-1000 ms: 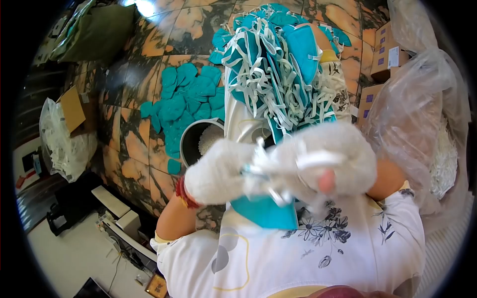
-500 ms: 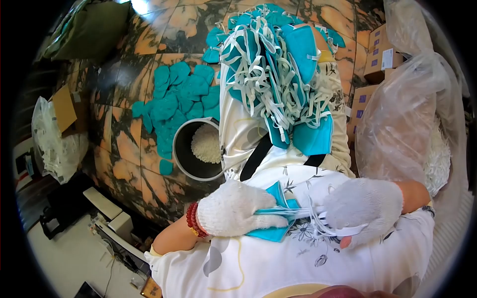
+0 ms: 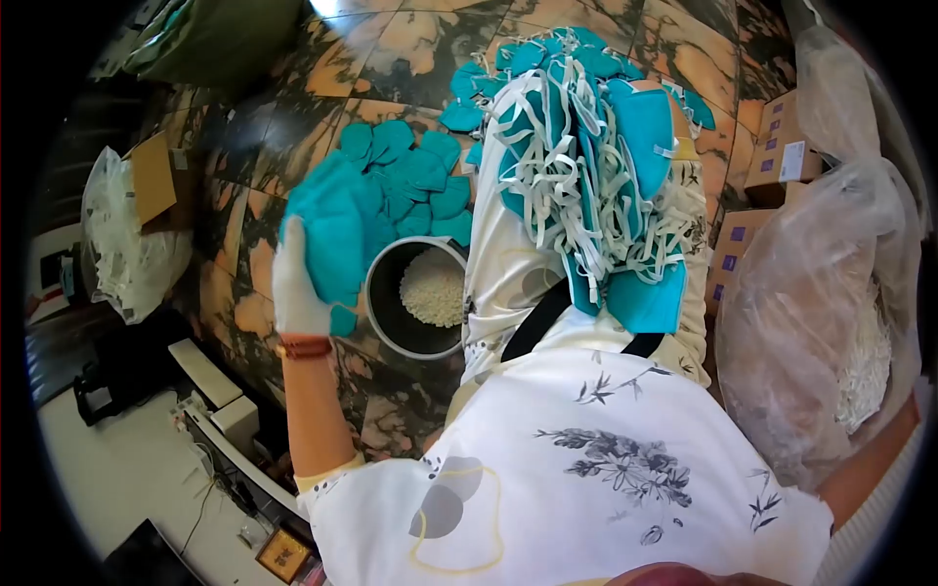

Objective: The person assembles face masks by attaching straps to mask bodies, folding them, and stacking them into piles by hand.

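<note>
My left hand [image 3: 300,288], in a white knitted glove with red beads at the wrist, is out over the floor at left. It grips a teal face mask [image 3: 330,230], which hides part of a pile of teal masks [image 3: 410,176] on the tiles. A dark bucket [image 3: 384,327] holding small white pieces [image 3: 433,290] stands just right of this hand. My right forearm stretches to the far right beside a clear plastic bag [image 3: 782,322]; the hand itself is hidden. Across my lap lies a heap of teal masks [image 3: 645,293] with tangled white straps [image 3: 557,166].
White strips [image 3: 865,376] show inside the plastic bag. Cardboard boxes [image 3: 782,146] stand behind it. At left are an open carton [image 3: 156,186] with plastic wrapping and a dark green sack [image 3: 215,44]. Patterned tiles [image 3: 259,210] cover the floor.
Both hands have parted from in front of my chest. The left has swung out to the floor pile with a mask; the right has gone to the bag at far right, out of sight.
</note>
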### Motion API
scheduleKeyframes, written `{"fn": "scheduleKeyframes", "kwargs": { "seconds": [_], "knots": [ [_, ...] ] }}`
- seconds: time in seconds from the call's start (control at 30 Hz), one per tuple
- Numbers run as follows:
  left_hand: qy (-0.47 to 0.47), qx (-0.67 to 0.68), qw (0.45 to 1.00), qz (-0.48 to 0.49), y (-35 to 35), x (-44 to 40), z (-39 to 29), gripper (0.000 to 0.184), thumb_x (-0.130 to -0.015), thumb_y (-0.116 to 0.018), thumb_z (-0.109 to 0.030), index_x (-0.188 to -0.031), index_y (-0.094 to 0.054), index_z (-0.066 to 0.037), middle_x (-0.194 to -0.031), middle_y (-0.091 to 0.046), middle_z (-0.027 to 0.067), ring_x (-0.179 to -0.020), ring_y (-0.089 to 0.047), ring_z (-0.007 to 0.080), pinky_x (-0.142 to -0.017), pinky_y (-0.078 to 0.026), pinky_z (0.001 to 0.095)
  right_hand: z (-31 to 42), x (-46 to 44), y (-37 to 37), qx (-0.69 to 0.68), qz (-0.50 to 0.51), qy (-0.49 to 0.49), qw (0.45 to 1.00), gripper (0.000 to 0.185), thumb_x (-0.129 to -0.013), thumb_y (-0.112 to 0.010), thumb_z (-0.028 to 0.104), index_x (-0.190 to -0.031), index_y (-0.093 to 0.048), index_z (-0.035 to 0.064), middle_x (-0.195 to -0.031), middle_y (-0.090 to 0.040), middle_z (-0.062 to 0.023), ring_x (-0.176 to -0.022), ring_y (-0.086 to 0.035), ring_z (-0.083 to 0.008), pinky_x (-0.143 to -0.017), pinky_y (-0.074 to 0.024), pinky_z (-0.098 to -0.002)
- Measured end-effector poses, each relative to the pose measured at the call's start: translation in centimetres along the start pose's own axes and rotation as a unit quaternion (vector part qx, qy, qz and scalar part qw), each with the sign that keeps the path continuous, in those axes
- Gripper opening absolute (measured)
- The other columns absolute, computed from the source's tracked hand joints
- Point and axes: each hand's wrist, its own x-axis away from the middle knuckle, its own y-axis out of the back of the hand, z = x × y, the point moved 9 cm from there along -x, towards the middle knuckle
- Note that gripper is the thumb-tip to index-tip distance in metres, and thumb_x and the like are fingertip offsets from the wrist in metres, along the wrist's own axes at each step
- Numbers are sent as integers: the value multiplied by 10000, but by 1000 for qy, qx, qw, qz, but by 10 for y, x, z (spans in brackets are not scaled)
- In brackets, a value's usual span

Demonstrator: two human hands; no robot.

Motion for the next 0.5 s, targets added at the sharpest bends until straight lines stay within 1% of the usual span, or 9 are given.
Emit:
{"fn": "scheduleKeyframes", "kwargs": {
  "seconds": [0.1,0.13,0.17,0.27,0.3,0.33,0.4,0.47,0.5],
  "knots": [
    [40,-18,997,-64,48,-64,29,617,-1006,-539,-465,-1360,-532,40,-1292,-613,176,-1112,-632,260,-904,-546,365,-91,-11,-5,168,6,67,984,418,-1038,-497,334,-1206,-568,-43,-1087,-599,-313,-994,-580,-496,-860,-474,-542],
    [63,-15,995,-73,56,-86,42,636,-999,-545,-471,-1377,-520,40,-1326,-595,179,-1161,-608,266,-947,-527,377,-125,-6,-25,283,86,109,949,450,-999,-492,396,-1162,-617,-5,-1078,-627,-263,-989,-596,-435,-865,-471,-518],
    [87,-12,993,-82,67,-103,56,655,-992,-551,-476,-1394,-507,40,-1360,-577,183,-1211,-584,272,-989,-509,389,-168,3,-43,323,156,131,924,482,-980,-505,407,-1195,-610,-11,-1132,-612,-272,-1042,-580,-440,-913,-453,-510],
    [89,-396,897,-172,117,-141,75,726,-963,-588,-487,-1449,-455,34,-1420,-539,183,-1314,-509,289,-1072,-439,419,-348,58,-96,291,442,24,848,600,-923,-544,440,-1294,-589,-30,-1293,-569,-299,-1199,-534,-455,-1055,-398,-488],
    [62,-386,903,-177,133,-155,87,716,-949,-609,-490,-1426,-479,27,-1379,-564,160,-1261,-536,275,-1044,-446,406,-382,72,-108,280,489,-3,826,645,-904,-558,451,-1327,-582,-37,-1347,-554,-308,-1251,-519,-460,-1102,-379,-480],
    [36,-377,909,-176,144,-169,103,706,-934,-630,-493,-1403,-504,21,-1338,-589,138,-1209,-564,262,-1016,-453,392,-414,81,-107,281,520,-18,806,611,-918,-555,432,-1322,-586,-26,-1305,-563,-280,-1199,-524,-427,-1058,-388,-460],
    [59,-222,964,-132,109,-148,106,494,-956,-639,-411,-1264,-595,-27,-1092,-619,59,-940,-562,172,-858,-459,305,-437,72,-121,304,508,7,806,542,-946,-549,394,-1311,-595,-3,-1221,-582,-224,-1094,-535,-361,-968,-407,-419],
    [12,-276,959,-68,66,-131,87,377,-972,-638,-311,-1225,-628,-31,-1052,-641,50,-945,-588,154,-860,-470,290,-456,59,-128,318,488,35,812,474,-973,-544,356,-1300,-604,19,-1137,-601,-167,-990,-545,-296,-879,-425,-378],
    [-58,-279,958,-33,41,-123,74,328,-966,-650,-270,-1194,-640,-34,-1032,-646,40,-938,-595,144,-847,-479,288,-462,51,-130,323,473,55,818,441,-987,-541,338,-1294,-609,30,-1095,-610,-139,-938,-551,-263,-835,-434,-358]
  ]
}}
